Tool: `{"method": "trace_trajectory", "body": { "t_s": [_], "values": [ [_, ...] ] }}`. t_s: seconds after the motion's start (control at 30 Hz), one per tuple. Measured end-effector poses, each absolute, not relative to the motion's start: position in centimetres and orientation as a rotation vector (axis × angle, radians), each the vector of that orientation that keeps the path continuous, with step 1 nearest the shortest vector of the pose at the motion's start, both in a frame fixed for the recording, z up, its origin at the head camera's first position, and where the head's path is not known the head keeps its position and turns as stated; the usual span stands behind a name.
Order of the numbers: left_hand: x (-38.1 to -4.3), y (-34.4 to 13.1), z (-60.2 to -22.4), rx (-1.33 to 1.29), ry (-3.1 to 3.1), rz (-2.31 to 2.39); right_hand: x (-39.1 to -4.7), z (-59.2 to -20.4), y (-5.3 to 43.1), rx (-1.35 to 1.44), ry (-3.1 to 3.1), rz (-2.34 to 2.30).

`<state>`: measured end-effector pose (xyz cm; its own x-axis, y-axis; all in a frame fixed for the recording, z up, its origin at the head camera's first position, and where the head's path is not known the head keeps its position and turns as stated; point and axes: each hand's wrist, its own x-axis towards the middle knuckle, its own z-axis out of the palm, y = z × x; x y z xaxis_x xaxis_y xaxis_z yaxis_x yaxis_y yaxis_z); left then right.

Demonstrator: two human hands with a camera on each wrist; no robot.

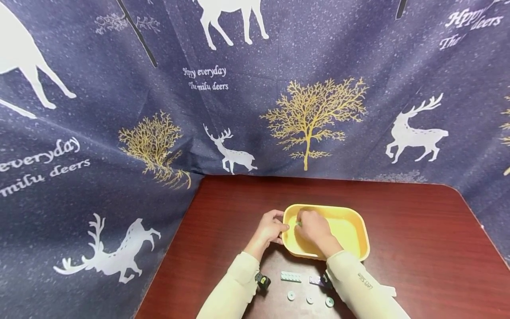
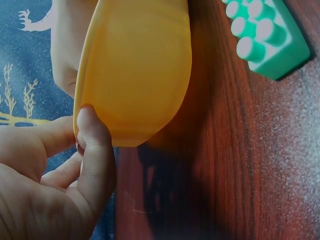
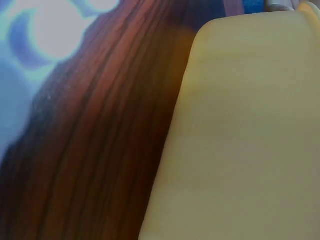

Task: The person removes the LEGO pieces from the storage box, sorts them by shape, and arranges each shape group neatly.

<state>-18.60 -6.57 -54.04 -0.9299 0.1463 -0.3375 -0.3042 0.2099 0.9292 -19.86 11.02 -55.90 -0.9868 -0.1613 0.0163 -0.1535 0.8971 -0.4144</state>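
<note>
A yellow plastic basin (image 1: 345,230) stands on the table. My left hand (image 1: 271,228) pinches its left rim; in the left wrist view the thumb and fingers of that hand (image 2: 75,170) lie on either side of the rim of the basin (image 2: 145,70). My right hand (image 1: 314,226) reaches down inside the basin's left half, fingers curled at a small green piece (image 1: 299,223), mostly hidden by the hand. In the right wrist view the basin's wall (image 3: 245,125) hides that hand.
On the near side of the basin lie a light green studded brick (image 1: 291,276), a purple studded brick (image 1: 316,280) partly behind the right wrist, and three small round pieces, one a pale disc (image 1: 291,295). A white object (image 1: 388,290) shows beside the right sleeve. A patterned curtain (image 1: 247,110) hangs behind.
</note>
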Motion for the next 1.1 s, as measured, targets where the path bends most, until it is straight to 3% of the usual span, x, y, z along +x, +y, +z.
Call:
{"method": "trace_trajectory", "body": {
  "t_s": [1.1],
  "values": [
    [-18.4, -6.5, -53.7, -0.150, 2.135, 1.776, -18.1, -53.4, 13.0, -0.170, 3.082, -0.673]
  ]
}}
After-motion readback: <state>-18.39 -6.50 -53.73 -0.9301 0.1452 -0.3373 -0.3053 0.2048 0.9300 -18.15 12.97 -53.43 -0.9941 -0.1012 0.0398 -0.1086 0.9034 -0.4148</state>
